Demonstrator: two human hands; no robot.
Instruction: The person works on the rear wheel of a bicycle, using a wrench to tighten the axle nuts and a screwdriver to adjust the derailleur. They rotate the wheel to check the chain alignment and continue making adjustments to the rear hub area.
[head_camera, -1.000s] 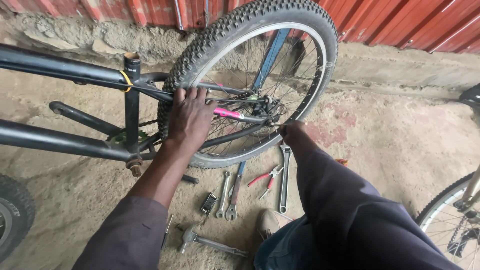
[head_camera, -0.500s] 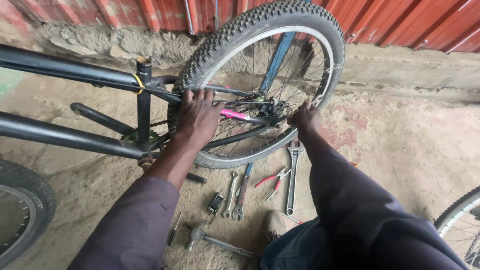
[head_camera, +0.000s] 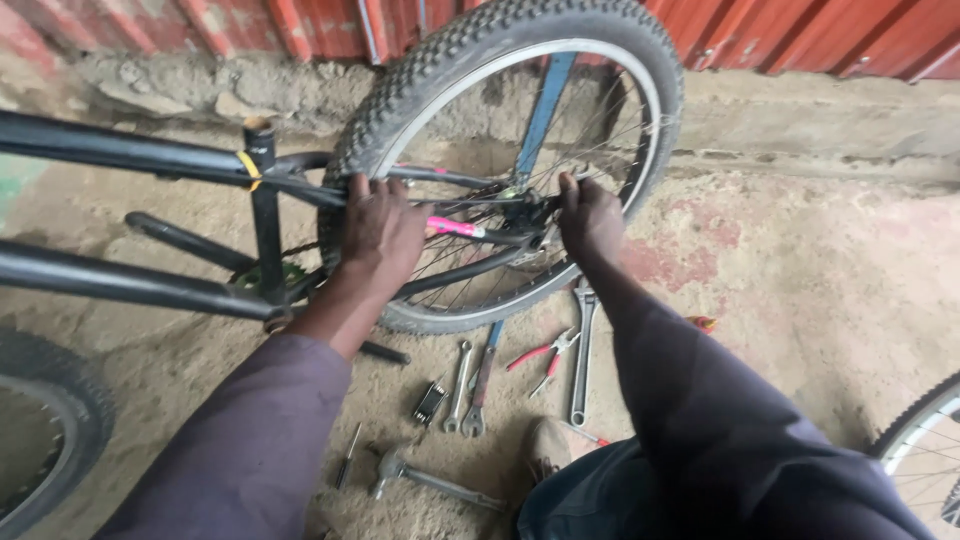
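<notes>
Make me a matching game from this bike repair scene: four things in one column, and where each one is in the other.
1. left hand
2. right hand
3. red-handled pliers
4. hammer

a. on the ground nearest the person's knee
b. at the wheel hub
c. on the ground below the rear tyre, between two wrenches
d. gripping the wheel's left side, by the frame

Pairs: 1-d, 2-b, 3-c, 4-a

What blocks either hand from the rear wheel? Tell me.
Nothing visible does. The left hand already rests on the rear wheel, its fingers over the tyre and frame stay, and the right hand is at the hub. The tools on the ground lie below, clear of both.
</notes>
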